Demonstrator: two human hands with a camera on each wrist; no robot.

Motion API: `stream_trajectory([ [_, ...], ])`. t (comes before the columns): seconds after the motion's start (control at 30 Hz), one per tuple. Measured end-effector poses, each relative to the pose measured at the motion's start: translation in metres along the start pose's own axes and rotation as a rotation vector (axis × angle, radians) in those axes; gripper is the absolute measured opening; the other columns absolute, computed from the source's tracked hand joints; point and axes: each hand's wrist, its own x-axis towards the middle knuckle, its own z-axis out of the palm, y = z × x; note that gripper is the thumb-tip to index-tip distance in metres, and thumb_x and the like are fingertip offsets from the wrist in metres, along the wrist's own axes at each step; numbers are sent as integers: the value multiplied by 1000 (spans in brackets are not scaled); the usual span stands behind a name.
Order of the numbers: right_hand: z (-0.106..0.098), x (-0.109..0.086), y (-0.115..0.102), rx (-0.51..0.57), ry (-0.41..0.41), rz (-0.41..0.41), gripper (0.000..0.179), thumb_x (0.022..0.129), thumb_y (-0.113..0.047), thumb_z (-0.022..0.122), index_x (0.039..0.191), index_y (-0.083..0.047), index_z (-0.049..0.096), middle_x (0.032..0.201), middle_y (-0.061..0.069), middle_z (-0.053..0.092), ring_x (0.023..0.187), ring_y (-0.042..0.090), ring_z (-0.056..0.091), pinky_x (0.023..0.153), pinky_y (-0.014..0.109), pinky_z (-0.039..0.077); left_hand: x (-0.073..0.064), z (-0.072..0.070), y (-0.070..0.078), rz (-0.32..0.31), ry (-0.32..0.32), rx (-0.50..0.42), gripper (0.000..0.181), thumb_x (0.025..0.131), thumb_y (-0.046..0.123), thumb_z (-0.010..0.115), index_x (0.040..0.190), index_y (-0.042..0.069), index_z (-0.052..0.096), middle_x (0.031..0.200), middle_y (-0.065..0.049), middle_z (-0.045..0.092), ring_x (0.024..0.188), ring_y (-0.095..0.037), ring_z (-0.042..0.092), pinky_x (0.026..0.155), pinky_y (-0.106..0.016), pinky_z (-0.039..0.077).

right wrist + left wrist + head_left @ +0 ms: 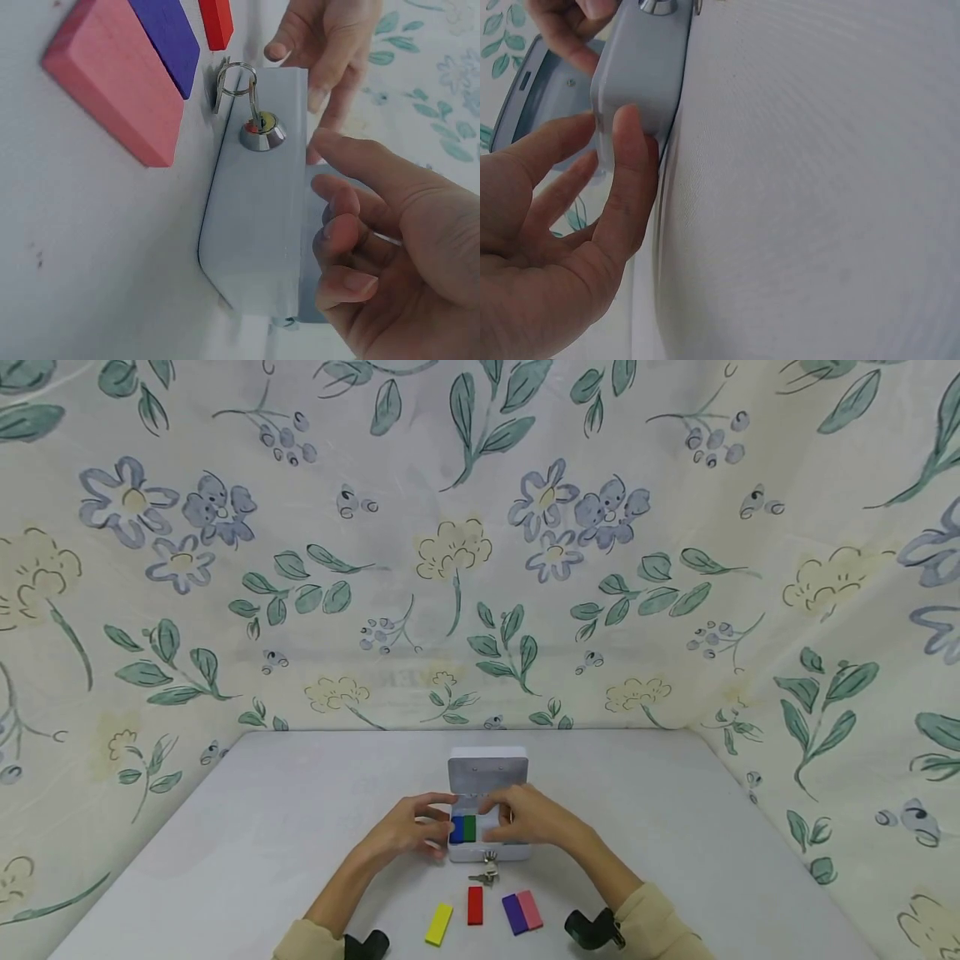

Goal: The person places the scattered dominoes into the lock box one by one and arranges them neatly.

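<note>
A small white metal cash box [517, 852] stands on the table with its lid [487, 774] raised. Inside its left part sit a blue block [457, 830] and a green block [469, 828] side by side. My left hand [408, 827] holds the box's left side, fingertips at the rim and outer wall. Over the right part of the box reaches my right hand [536, 815], fingers loosely bent, with nothing visible between thumb and fingers. The right wrist view shows these fingertips [349, 281] close beside the rim. Keys [238, 79] hang from the front lock [262, 137].
In front of the box lie a yellow block [438, 925], a red block [476, 906], and a purple block [514, 914] against a pink block [529, 910]. A white table [315, 777] spreads around them, backed by a floral curtain [405, 668].
</note>
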Motion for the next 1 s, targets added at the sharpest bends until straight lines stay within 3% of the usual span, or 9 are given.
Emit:
stream_trajectory([
  [0.5, -12, -30, 1, 29, -15, -9, 37, 84, -26, 78, 114, -5, 68, 65, -8, 51, 60, 1, 45, 53, 13, 40, 0, 1, 0, -13, 25, 31, 53, 89, 16, 72, 138, 12, 54, 123, -20, 61, 77, -19, 68, 66, -34, 62],
  [1.0, -12, -59, 4, 66, -42, 40, 39, 84, -26, 78, 116, -7, 69, 67, -8, 52, 61, 1, 47, 54, 13, 41, 0, 1, -1, -5, 20, 21, 54, 88, 16, 73, 139, 10, 54, 123, -20, 60, 74, -19, 68, 65, -34, 62],
])
